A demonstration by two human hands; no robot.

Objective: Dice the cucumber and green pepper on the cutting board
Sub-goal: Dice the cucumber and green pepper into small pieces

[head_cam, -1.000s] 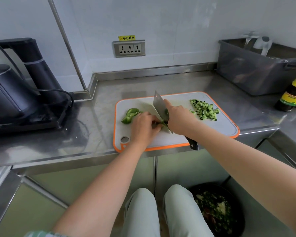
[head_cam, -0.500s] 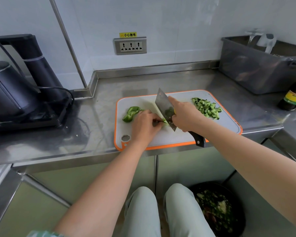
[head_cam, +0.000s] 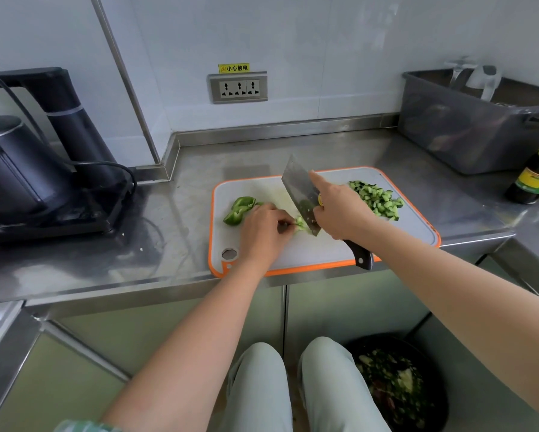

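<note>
Kitchen, probably commercial: stainless-steel worktop [head_cam: 174, 213] and cabinet fronts, cutting board [head_cam: 308, 254], kettle [head_cam: 15, 169], sauce bottle [head_cam: 533, 179], wall socket [head_cam: 238, 87].

White tiled wall [head_cam: 339, 57] rises at twelve o'clock, carrying a triple socket [head_cam: 238, 87]. Steel surface [head_cam: 184, 213] gleams above pale cabinet doors [head_cam: 355, 307].

Cutting board [head_cam: 308, 254] on counter [head_cam: 184, 238]: pepper pieces [head_cam: 238, 208] left, diced cucumber [head_cam: 377, 199] right, cleaver [head_cam: 299, 188] between. Kettle [head_cam: 15, 169] far left, bin [head_cam: 467, 135] behind right.
</note>
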